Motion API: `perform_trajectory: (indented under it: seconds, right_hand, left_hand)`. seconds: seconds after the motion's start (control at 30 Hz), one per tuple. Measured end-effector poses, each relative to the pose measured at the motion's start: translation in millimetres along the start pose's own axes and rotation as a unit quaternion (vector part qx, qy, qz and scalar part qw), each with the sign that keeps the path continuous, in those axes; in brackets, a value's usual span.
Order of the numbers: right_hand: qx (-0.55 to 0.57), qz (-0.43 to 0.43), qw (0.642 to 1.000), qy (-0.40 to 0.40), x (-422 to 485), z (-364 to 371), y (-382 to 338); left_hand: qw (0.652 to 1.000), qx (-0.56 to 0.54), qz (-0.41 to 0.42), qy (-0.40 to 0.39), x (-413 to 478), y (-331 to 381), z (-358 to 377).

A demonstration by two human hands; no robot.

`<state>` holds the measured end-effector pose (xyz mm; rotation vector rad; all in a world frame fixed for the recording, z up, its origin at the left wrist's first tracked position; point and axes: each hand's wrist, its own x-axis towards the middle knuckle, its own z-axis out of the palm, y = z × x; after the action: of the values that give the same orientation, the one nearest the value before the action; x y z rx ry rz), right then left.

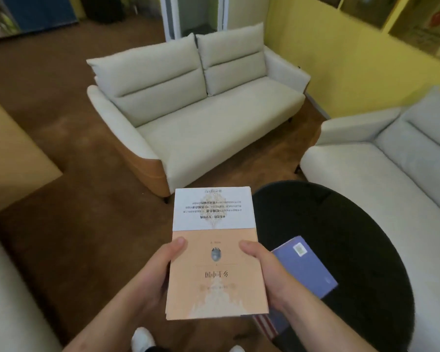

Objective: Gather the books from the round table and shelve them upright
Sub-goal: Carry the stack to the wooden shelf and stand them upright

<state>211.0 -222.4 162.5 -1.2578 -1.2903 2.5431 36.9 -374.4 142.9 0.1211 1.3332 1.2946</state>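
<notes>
Now both hands grip the orange book [215,265], left hand [151,278] and right hand [266,273] clamping its long sides, while the blue book [306,268] lies on the black round table [353,237] at three o'clock, touching the nearer right hand, long axis toward one o'clock.

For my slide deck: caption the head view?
Both hands hold a peach paperback beside the black round table.

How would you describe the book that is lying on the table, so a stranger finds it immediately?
Find the round black table in front of the pale sofas. On its near side, right of the hands, lies a blue-purple book with a small pale label. Unlike the orange and white book held in both hands, nobody holds it.
</notes>
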Motion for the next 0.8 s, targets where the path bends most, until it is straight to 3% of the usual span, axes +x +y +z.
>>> perform_trajectory:
  seconds: [0.4,0.6,0.8]
  right_hand:
    - [-0.095,0.074,0.987,-0.105,126.2,238.7,31.1]
    - [-0.107,0.097,0.969,-0.198,168.8,331.2,35.3]
    - [-0.130,0.119,0.958,-0.226,214.2,391.1,18.1]
  left_hand:
    - [0.981,-0.074,0.097,0.152,-90.3,23.9,-216.9]
    - [0.966,-0.105,0.109,0.210,-118.5,44.3,-296.5]
    - [0.952,-0.152,0.114,0.241,-112.6,70.4,-345.9]
